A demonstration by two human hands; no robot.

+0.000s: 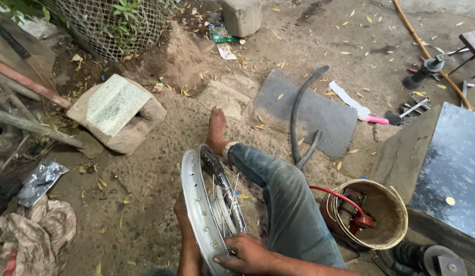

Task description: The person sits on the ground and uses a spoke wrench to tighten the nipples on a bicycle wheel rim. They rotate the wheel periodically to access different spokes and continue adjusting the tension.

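The shiny silver spoked wheel rim [209, 209] was held upright on its edge in the lower middle of the frame, its long axis running from the bare foot [216, 130] down toward the viewer. The right hand [245, 254] was pressed on the rim's near end, its grip closed around the metal and spokes. The left hand [182, 217] was mostly hidden behind the rim's left side; its grip could not be told.
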